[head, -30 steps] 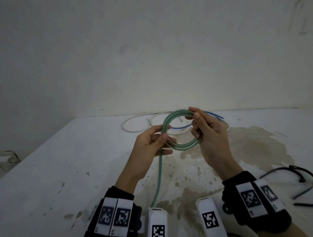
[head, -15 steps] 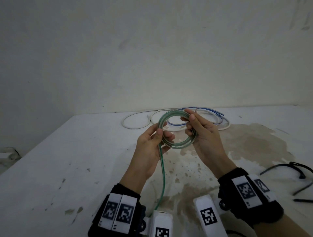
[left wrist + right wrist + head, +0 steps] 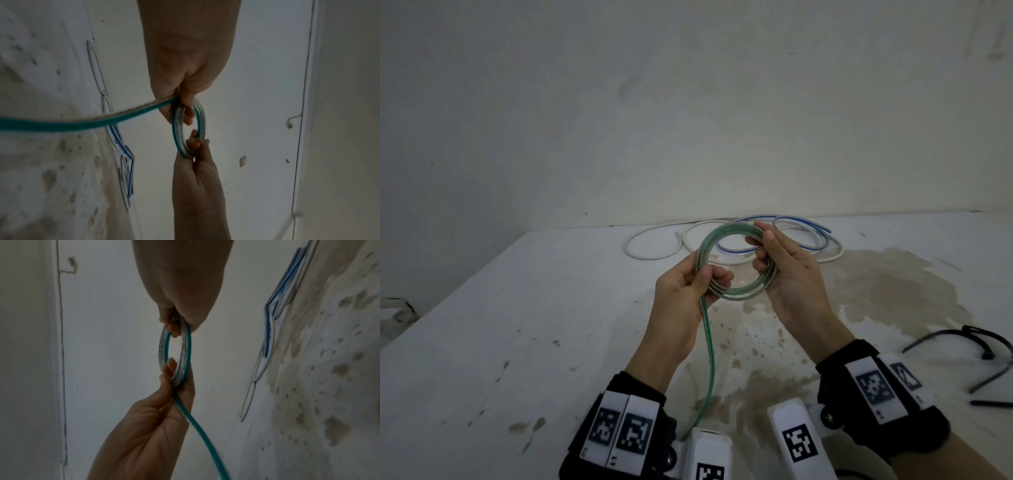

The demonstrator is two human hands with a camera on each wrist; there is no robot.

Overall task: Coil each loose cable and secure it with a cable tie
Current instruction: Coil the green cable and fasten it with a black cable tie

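Note:
A green translucent cable (image 3: 736, 294) is wound into a small coil of several turns, held up above the table. My left hand (image 3: 700, 279) pinches the coil's left side between thumb and fingers (image 3: 188, 116). My right hand (image 3: 767, 250) grips the coil's right side, fingers (image 3: 171, 328) curled through the ring. The cable's loose tail (image 3: 709, 359) hangs from the left hand down toward me (image 3: 203, 439). Black cable ties (image 3: 983, 346) lie on the table at the right.
A white cable (image 3: 654, 255) and a blue-striped white cable (image 3: 808, 228) lie loose at the back of the stained white table (image 3: 517, 325). A plain wall rises right behind the table's far edge.
The coil and both hands have shifted slightly; the right hand has slid round the top right of the ring, and the hanging tail has swung a little.

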